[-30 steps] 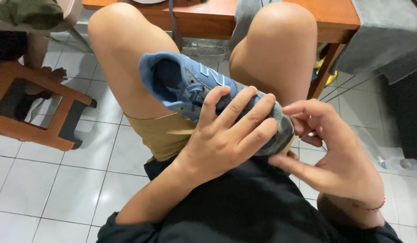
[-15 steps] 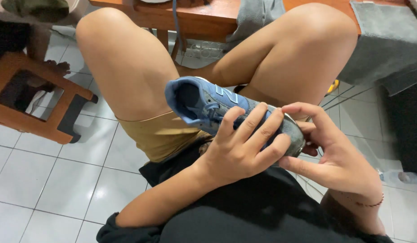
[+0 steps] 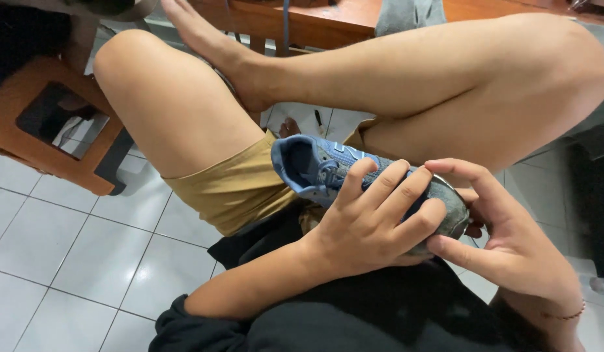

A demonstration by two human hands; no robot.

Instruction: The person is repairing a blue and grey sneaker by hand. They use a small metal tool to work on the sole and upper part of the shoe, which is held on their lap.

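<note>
Left hand (image 3: 373,221) is wrapped over the blue shoe (image 3: 328,171) on the lap, right hand (image 3: 510,241) pinching its toe; the shoe is best kept steadied against the thigh.

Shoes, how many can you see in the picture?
1. A blue sneaker lies on the person's lap, its opening facing away. The left hand wraps over its middle and the right hand pinches its toe end. A second shoe may be out of view.
</note>
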